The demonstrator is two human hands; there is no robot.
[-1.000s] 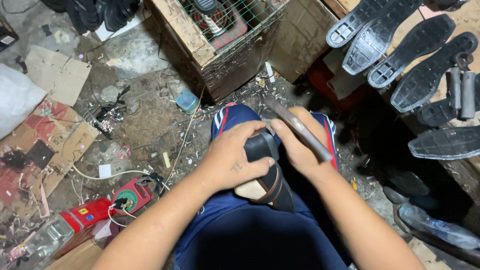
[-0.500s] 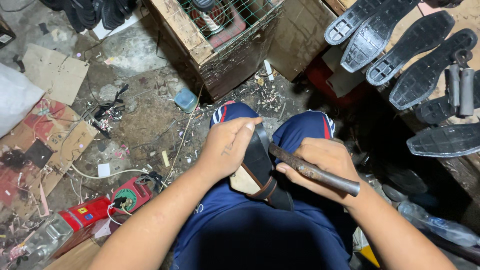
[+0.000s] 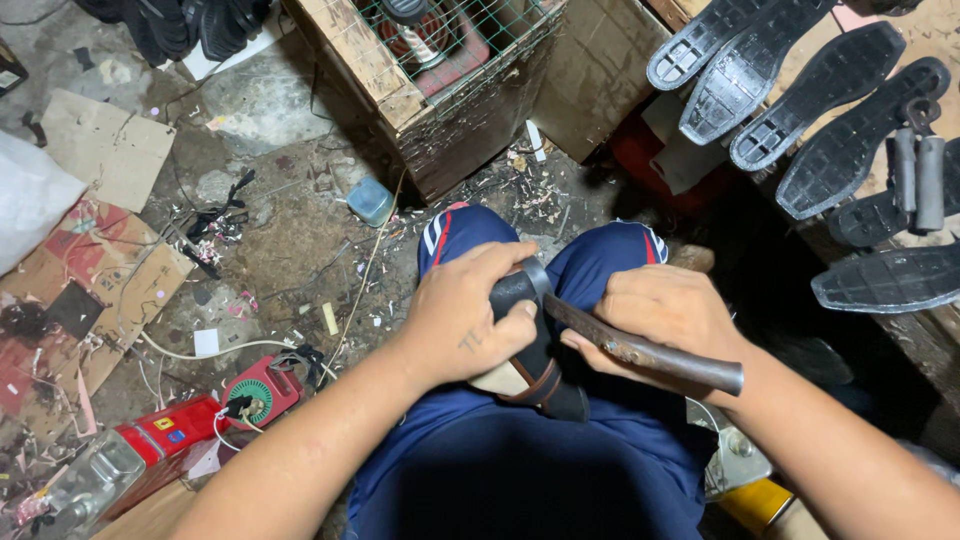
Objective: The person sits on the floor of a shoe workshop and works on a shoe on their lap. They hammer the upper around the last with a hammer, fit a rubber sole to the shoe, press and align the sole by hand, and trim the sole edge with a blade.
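Head view: left hand [image 3: 470,320] steadies shoe [image 3: 535,350]; right hand [image 3: 665,315] grips hammer [image 3: 650,352].

Both forearms are reaching inward over the lap, the left hand [image 3: 470,320] cupping downward and the right hand [image 3: 665,315] curling closed.

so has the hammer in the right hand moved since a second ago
Yes: the hammer has swung down off the shoe toward the right thigh, away from the wooden crate.

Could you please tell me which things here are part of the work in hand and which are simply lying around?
In hand: left hand gripping the black shoe; right hand holding the hammer.
Lying about: black soles, wooden crate, red tool, cardboard scraps.
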